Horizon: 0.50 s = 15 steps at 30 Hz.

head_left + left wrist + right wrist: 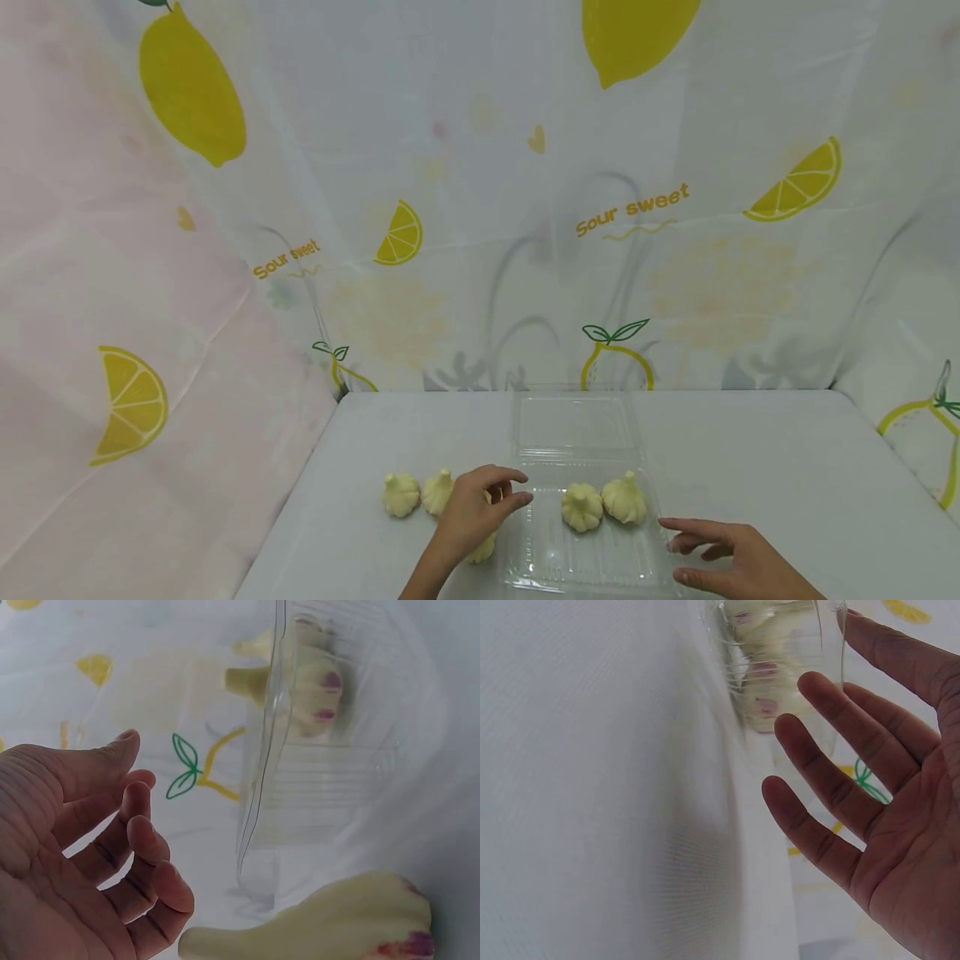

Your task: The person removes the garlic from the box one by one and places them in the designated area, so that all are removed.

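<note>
Head view: a clear plastic box [555, 562] sits on the white table [757, 458], its lid [573, 423] laid back at twelve o'clock from it. Two garlic bulbs are inside, side by side past the middle, the left garlic bulb [581, 510] toward twelve o'clock, the right garlic bulb [625, 502] toward one, both with stems up.

I see the person's left hand [480, 504] at the box's nine o'clock, just beside the wall, thumb and index bent toward each other with a gap between the tips. The left wrist camera agrees: loosely curved fingers, thumb apart. Around that hand lie loose bulbs on the table: the outermost bulb [401, 497] and its neighbour [435, 493] at nine o'clock, and a lower bulb [482, 550] at six, partly behind the wrist. More pale surface shows past the fingers, too covered to count.

At the box's three o'clock is the right hand [727, 554], fingers spread and thumb well apart from them; whether the index tip touches the rim I cannot tell. Purple patches mark the bulbs' undersides in both wrist views, and behind everything, at twelve o'clock, hangs a lemon-printed cloth [480, 208]
</note>
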{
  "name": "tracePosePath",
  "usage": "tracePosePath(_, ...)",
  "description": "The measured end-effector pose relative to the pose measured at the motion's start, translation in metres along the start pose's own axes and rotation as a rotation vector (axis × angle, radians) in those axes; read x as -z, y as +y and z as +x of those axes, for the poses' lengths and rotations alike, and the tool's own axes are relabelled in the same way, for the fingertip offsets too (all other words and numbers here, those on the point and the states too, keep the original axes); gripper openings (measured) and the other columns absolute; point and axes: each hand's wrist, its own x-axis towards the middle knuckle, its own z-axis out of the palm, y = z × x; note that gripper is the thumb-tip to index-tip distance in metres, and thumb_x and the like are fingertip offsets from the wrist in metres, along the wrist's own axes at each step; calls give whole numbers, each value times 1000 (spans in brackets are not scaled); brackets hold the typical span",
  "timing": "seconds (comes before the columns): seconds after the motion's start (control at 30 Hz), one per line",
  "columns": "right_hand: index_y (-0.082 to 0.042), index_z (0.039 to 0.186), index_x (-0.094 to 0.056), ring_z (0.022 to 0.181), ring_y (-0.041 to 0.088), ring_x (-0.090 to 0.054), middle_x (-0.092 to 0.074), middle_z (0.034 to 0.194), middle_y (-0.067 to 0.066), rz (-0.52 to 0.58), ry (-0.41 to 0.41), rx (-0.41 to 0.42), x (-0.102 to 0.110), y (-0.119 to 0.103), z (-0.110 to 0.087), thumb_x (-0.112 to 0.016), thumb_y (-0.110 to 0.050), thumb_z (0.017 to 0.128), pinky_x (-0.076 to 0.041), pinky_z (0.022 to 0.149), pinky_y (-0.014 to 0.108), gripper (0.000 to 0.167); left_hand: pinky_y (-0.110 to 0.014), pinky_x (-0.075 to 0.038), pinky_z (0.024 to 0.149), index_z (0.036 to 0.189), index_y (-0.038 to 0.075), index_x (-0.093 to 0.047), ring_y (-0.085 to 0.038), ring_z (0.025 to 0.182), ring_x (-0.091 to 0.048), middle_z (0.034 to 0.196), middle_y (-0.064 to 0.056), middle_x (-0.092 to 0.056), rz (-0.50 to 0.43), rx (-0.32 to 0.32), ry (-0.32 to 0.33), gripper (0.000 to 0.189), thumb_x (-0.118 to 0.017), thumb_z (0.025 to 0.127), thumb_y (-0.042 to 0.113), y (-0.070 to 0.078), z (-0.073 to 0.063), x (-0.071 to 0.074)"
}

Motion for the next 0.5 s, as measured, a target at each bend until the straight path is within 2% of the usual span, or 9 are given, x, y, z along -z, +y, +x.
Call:
tracePosePath(0.3, 1, 136, -56, 94, 8, -65, -70, 108, 2, 10, -6, 2, 0, 0, -1, -69, -22, 94, -54, 70, 27, 50, -19, -44, 57, 96, 12, -75, -1, 64, -49, 73, 9, -58, -41, 29, 12, 15, -80, 84, 18, 7, 4, -19)
tracePosePath(0.37, 1, 136, -56, 94, 8, -65, -70, 109, 3, 15, -9, -2, 0, 1, 0, -69, -21, 94, -54, 71, 27, 50, -19, -44, 57, 96, 12, -75, 0, 63, -48, 72, 10, -57, -35, 37, 5, 14, -80, 83, 17, 8, 6, -22)
tracePosePath(0.5, 2, 136, -55, 94, 9, -66, -70, 109, 4, 14, -11, -2, 0, 1, 0, -69, -21, 94, -54, 70, 27, 50, -17, -43, 55, 96, 12, -76, 1, 61, -47, 71, 11, -57, 7, 12, -1, 14, -80, 84, 17, 9, 10, -29)
